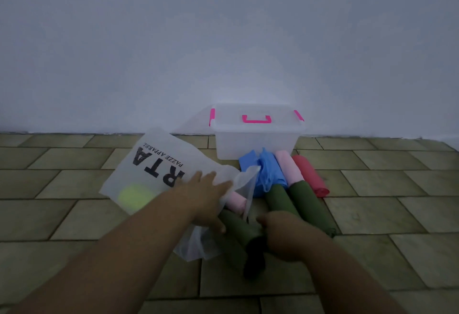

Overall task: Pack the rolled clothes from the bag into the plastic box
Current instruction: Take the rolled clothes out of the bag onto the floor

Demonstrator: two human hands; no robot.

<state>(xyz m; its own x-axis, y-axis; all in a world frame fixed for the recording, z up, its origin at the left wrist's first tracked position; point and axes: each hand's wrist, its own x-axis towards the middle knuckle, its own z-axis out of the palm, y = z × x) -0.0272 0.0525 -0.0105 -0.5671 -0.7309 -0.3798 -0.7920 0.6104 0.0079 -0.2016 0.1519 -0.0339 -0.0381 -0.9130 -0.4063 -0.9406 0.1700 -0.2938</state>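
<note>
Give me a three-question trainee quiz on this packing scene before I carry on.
1. True or false: the plastic box has its lid on.
2. Which roll does the right hand grip? A) red B) green C) pink
3. Fill in: the left hand rests on the white ____.

Key: 1 true. 2 B, the green roll at the bag's mouth. 3 bag; a yellow-green shape shows through it.

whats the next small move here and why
Probably draw the dark green rolled cloth clear of the white plastic bag: the right hand grips its end while the left hand presses the bag. The translucent pink-latched plastic box is lidded.
</note>
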